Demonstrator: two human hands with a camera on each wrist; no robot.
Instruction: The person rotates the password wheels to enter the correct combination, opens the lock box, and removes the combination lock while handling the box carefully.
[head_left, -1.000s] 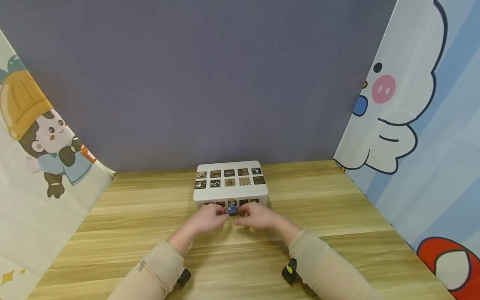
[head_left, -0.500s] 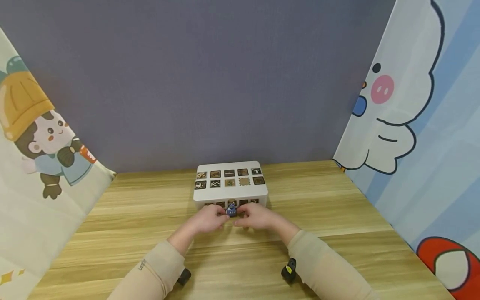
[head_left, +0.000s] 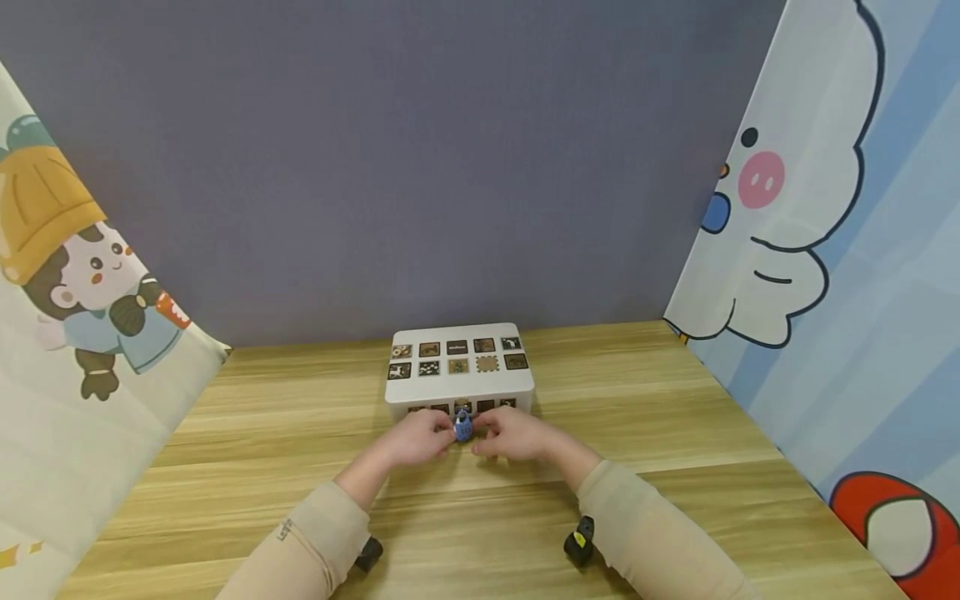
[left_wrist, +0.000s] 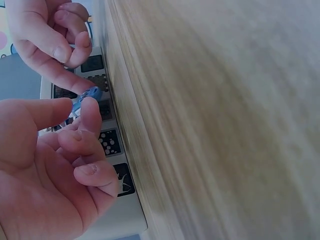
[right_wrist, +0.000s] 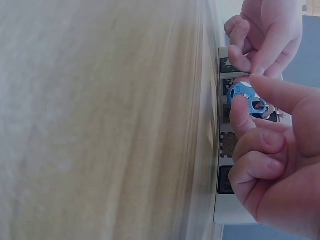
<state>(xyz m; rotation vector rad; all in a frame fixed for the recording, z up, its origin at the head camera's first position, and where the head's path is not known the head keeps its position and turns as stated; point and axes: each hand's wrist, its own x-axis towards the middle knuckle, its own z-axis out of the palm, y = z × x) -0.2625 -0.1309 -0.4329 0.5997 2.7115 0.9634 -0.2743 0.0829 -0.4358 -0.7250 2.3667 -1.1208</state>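
Observation:
A small blue combination padlock [head_left: 463,427] hangs at the front latch of a white box [head_left: 459,386]. My left hand [head_left: 417,437] pinches the padlock between thumb and index finger from its left side. On the other side, my right hand [head_left: 517,433] has its index fingertip right at the padlock, while its thumb stands apart lower down. In the right wrist view, the padlock's number dials [right_wrist: 245,95] face the camera, and its loop reaches the silver metal latch [right_wrist: 272,113]. Left fingertips partly cover the padlock in the left wrist view.
Small printed square pictures cover the box's lid and front. It stands on a wood-grain table [head_left: 285,433] near a grey back panel [head_left: 420,167]. Cartoon-printed sheets [head_left: 810,275] flank both sides. A black wrist camera [head_left: 579,542] shows beneath the right sleeve.
The padlock has turned and come slightly lower, toward the person. The right thumb has shifted a little to the right; the left hand stays nearly in place, as does the box.

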